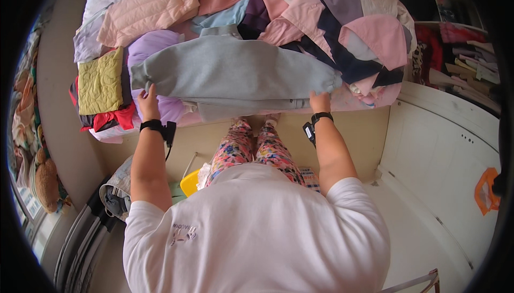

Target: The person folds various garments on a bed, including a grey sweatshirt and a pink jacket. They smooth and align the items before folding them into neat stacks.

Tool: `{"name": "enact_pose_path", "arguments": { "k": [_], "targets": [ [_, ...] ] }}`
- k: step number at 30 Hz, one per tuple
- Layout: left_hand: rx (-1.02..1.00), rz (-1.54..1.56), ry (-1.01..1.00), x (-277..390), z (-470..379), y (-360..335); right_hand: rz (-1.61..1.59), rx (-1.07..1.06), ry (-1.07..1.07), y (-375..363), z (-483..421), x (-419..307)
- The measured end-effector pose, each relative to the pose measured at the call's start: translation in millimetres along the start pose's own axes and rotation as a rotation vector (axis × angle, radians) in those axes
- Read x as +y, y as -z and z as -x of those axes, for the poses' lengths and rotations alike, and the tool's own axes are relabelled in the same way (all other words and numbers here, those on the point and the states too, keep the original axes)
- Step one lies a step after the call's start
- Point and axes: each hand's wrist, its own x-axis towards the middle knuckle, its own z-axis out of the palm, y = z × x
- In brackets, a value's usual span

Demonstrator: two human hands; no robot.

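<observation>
A grey sweatshirt (241,68) lies spread sideways across the edge of a bed, its collar towards the far side and its sleeves stretched out left and right. My left hand (148,103) grips its lower edge by the left cuff, thumb on top of the fabric. At the other end, my right hand (320,102) pinches the lower edge near the right cuff. Part of the cloth hangs over the bed's front edge between my hands. Both wrists carry black straps with small devices.
Left of the sweatshirt are a purple garment (154,44) and a stack topped by a yellow-green quilted piece (100,82). Behind lie a peach quilted jacket (148,12) and a heap of clothes with a pink hood (377,36). A fabric basket (116,192) stands on the floor at left.
</observation>
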Motion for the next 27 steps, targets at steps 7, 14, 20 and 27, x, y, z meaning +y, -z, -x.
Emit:
{"name": "enact_pose_path", "arguments": {
  "k": [7,14,20,27],
  "targets": [
    [0.097,-0.127,-0.011,12,-8,6,-0.585,0.297,-0.042,-30,-62,33],
    [0.15,0.185,-0.221,32,-19,11,-1.301,0.095,-0.124,-3,-18,53],
    [0.144,0.107,-0.176,34,-40,22,-0.934,-0.271,-0.331,-40,11,95],
    [0.041,0.031,0.348,18,-25,15,-1.51,-0.31,-0.481,-73,-4,80]
  ]
}}
